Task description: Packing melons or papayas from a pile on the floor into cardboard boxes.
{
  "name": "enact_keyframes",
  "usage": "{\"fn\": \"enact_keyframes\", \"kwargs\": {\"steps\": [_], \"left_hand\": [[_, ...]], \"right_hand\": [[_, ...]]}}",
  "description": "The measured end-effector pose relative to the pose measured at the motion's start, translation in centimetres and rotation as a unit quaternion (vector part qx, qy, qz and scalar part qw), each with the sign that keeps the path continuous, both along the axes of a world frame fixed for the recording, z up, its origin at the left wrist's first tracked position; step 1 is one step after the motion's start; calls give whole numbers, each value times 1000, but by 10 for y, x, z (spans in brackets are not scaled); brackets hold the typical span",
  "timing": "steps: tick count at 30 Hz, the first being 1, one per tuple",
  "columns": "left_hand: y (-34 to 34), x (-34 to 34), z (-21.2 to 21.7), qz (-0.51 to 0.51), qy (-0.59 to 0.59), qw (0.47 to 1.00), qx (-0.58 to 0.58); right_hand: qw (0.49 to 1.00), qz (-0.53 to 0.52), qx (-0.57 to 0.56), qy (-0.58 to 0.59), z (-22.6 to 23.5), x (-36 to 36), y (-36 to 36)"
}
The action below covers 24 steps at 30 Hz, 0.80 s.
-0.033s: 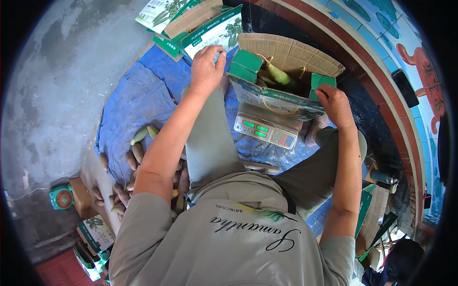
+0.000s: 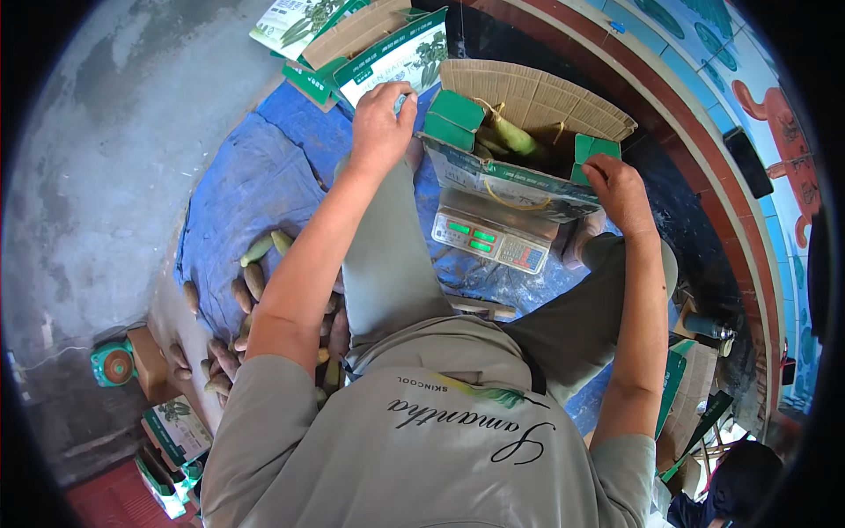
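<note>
An open cardboard box [image 2: 528, 97] with green flaps [image 2: 455, 119] stands upright on a digital scale [image 2: 488, 242] between my legs. Inside it lie long vegetables, among them a pale green radish [image 2: 515, 136]. My right hand [image 2: 619, 189] is at the box's right front corner, thumb and fingers closed on its edge beside the green flap. Left of the box, my left hand [image 2: 383, 128] is raised with its fingers curled in. A small pale bluish thing shows at its fingertips; what it is I cannot make out.
A blue tarp [image 2: 238, 185] covers the floor. Brown, soil-covered roots [image 2: 238, 361] lie at my left. More cartons [image 2: 396, 70] stand at the far left; others [image 2: 691, 396] are at the right. A green-and-orange device [image 2: 113, 364] sits by the left wall. Someone's dark head [image 2: 748, 475] shows lower right.
</note>
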<state>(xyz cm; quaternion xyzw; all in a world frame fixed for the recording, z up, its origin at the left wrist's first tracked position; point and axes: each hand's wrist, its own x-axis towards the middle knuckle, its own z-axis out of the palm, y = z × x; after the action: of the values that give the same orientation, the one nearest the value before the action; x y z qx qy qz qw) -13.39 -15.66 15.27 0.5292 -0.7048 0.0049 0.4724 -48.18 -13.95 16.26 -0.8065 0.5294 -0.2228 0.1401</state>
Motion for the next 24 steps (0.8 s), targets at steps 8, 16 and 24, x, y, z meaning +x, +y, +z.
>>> {"fn": "enact_keyframes", "kwargs": {"steps": [8,16,24], "left_hand": [[3,3,1,18,-14,999,49],[6,4,2,30,49,997,44],[12,39,25,77,146,986,31]], "right_hand": [[1000,-15,-3,6,1,2,0],[1000,-5,-2,-4,7,11,0],[1000,26,-12,3,8,17,-5]]}}
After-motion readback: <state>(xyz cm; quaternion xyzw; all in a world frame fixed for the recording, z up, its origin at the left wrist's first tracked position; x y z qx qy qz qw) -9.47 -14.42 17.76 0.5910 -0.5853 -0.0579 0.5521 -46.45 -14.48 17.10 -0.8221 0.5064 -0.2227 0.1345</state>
